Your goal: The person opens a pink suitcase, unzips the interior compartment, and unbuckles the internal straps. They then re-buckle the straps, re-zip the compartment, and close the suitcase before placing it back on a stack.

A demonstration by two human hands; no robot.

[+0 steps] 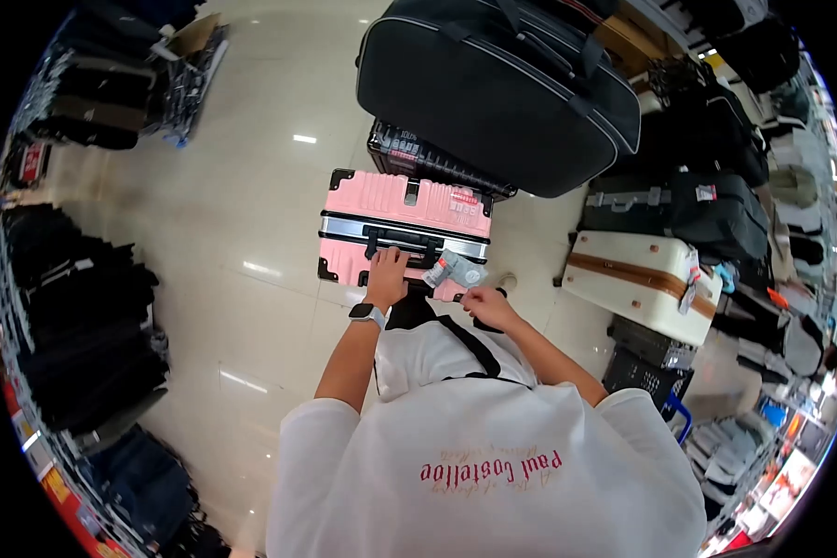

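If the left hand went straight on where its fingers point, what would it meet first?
Probably the black handle on the pink suitcase; the left hand looks very close, though depth is unclear.

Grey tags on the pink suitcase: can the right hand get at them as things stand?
Probably yes: the right hand is close beside the grey tags, and nothing visible blocks the way.

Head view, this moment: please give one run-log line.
left hand: on pink ribbed hard-shell suitcase | right hand: near flat grey tag
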